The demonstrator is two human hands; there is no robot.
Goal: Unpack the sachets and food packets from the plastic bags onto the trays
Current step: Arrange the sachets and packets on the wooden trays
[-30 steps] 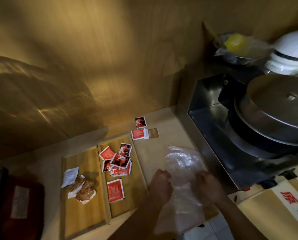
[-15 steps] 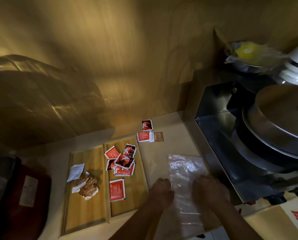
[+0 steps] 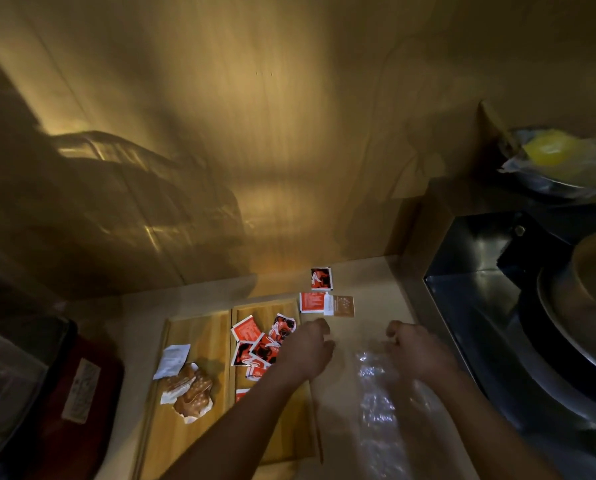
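Mostly done: sachets (image 3: pixel 260 344) and packets (image 3: pixel 189 389) on trays (image 3: pixel 199 431), three sachets (image 3: pixel 320 292) loose; both hands, left (image 3: pixel 308 351) and right (image 3: pixel 416 351), curl on flat bag (image 3: pixel 379 410), grip unclear.

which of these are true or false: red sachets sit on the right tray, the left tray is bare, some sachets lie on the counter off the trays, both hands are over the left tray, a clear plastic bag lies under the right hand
1. Red sachets sit on the right tray. True.
2. The left tray is bare. False: it holds a white sachet and brown food packets.
3. Some sachets lie on the counter off the trays. True.
4. Both hands are over the left tray. False: the left hand is at the right tray's edge and the right hand is over the counter.
5. A clear plastic bag lies under the right hand. True.
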